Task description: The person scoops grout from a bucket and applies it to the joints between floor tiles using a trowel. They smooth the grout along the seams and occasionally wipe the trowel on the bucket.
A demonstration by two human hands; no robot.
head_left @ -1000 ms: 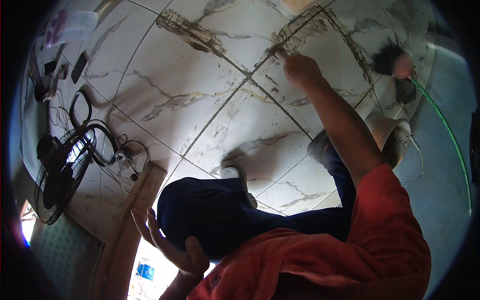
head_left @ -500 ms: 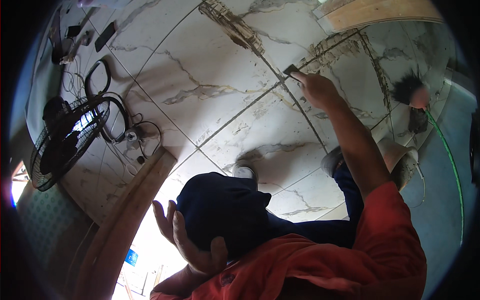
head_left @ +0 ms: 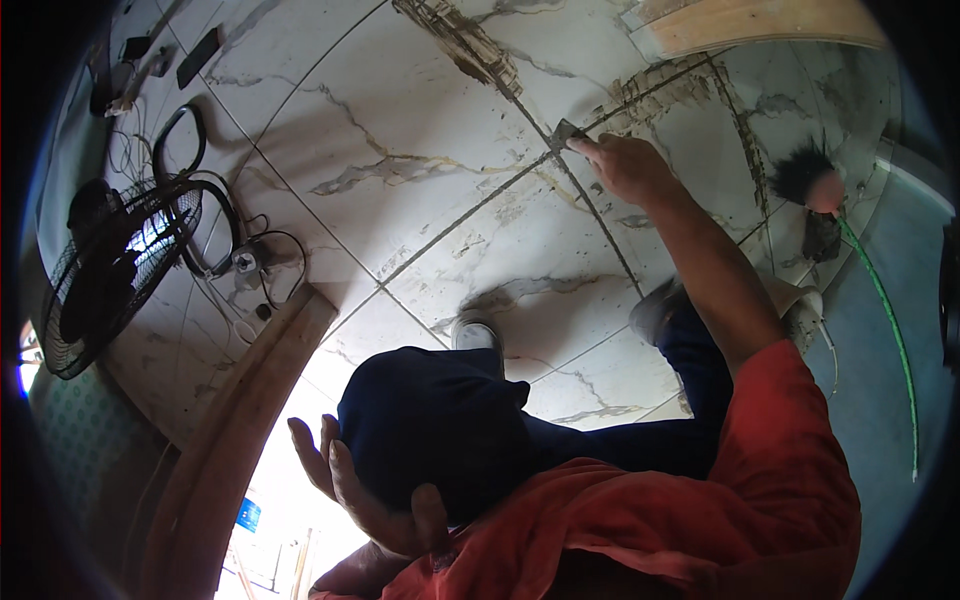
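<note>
My right hand reaches far forward and grips a small, flat, greyish scraper. The scraper's blade rests at a crossing of dark joints in the marbled white tile floor. Brown, crumbly residue smears the tiles along the joints beyond and to the right. My left hand is raised beside my bent left knee, fingers apart and curved, with nothing in it.
A black fan with looped cables stands at the left, near a wooden frame. At the right are a black-bristled brush with a green handle and a pale bucket. A wooden edge spans the far right.
The scraper has tilted and shifted slightly, showing more of its grey face at the joint crossing. The whole view has slid a little; my left hand keeps its pose.
</note>
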